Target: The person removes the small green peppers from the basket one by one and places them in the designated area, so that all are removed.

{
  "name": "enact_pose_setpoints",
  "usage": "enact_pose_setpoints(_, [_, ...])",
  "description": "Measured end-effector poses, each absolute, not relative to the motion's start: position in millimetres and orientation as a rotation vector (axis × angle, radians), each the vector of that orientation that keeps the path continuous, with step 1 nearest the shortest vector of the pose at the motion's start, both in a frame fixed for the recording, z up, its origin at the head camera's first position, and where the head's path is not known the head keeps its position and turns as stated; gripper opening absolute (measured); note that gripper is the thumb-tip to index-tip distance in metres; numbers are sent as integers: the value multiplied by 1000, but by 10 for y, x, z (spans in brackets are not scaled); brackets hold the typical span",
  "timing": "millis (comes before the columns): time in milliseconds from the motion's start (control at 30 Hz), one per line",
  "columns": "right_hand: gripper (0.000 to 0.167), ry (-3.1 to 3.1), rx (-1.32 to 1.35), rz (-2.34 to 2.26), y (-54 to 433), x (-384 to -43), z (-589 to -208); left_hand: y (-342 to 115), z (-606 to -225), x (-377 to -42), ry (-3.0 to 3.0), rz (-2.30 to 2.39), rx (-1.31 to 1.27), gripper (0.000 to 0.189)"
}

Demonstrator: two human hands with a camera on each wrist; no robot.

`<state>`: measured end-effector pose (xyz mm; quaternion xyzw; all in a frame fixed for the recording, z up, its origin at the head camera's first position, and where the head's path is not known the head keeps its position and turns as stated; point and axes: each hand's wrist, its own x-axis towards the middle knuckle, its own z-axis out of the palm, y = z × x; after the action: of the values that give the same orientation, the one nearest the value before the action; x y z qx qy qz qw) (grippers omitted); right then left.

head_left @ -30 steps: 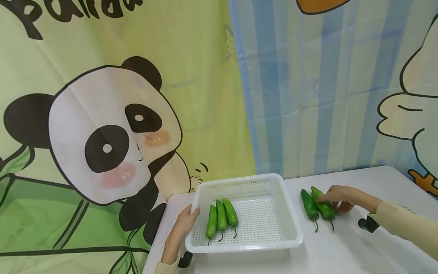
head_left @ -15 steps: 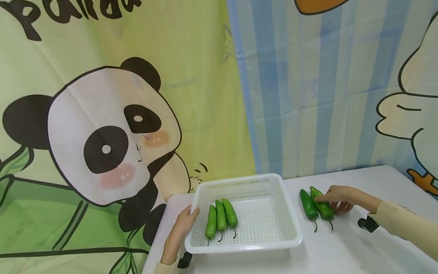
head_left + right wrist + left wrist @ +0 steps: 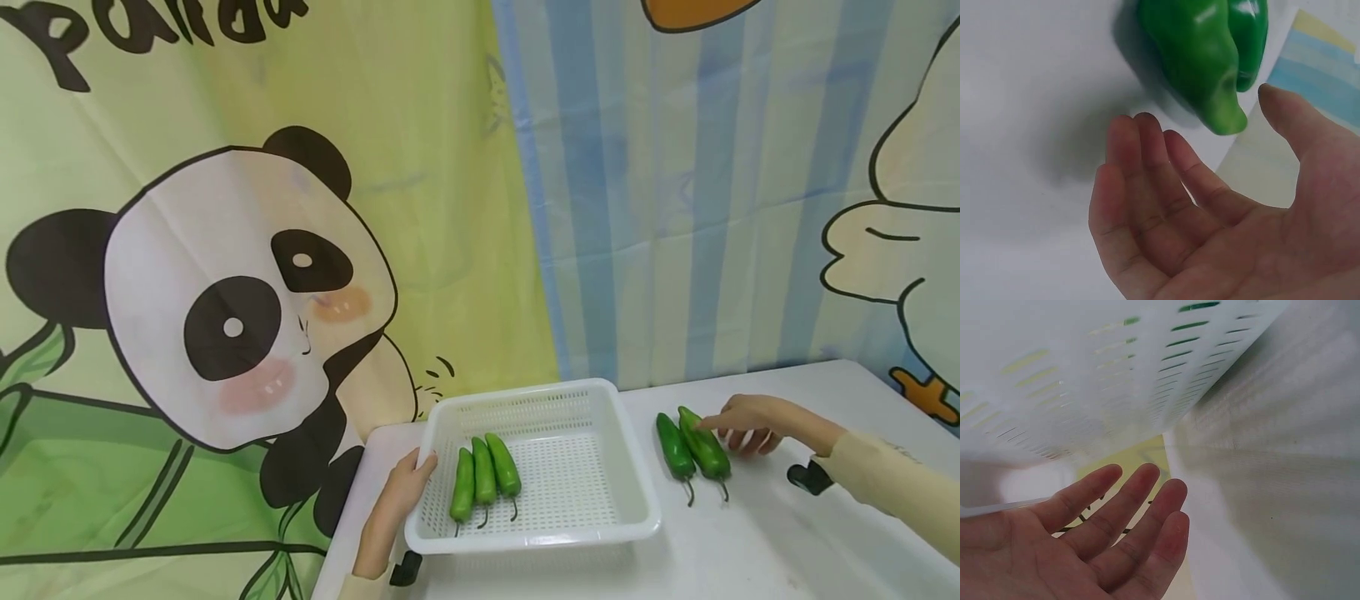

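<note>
Left hand [image 3: 407, 485] holds the white plastic basket [image 3: 566, 479] at its 9 o'clock rim, thumb over the edge, fingers extended outside the wall. Three green chili peppers [image 3: 485, 472] lie side by side within, toward 9 o'clock. Right hand [image 3: 753, 422] grips nothing: fingers loosely extended, thumb apart, just beside two green chili peppers [image 3: 677, 450] on the tabletop [image 3: 810, 550] at the basket's 3 o'clock. Panda-printed curtain [image 3: 255, 250]: 10 o'clock. Striped curtain [image 3: 675, 192]: 1 o'clock.

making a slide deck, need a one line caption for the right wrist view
Right hand, fingers apart from two green peppers on a white tabletop.
</note>
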<state>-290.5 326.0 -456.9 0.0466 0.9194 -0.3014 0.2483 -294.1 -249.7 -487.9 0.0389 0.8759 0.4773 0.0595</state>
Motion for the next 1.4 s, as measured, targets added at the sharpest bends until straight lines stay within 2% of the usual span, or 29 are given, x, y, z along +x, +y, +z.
enact_pose_setpoints(767, [75, 2471, 133, -917, 3390, -3028, -4273, -2498, -4914, -2923, 2654, 1452, 128, 56])
enact_pose_setpoints(1400, [66, 2509, -54, -936, 3071, -3042, -3873, -2497, -4893, -2945, 2661, 1447, 136, 58])
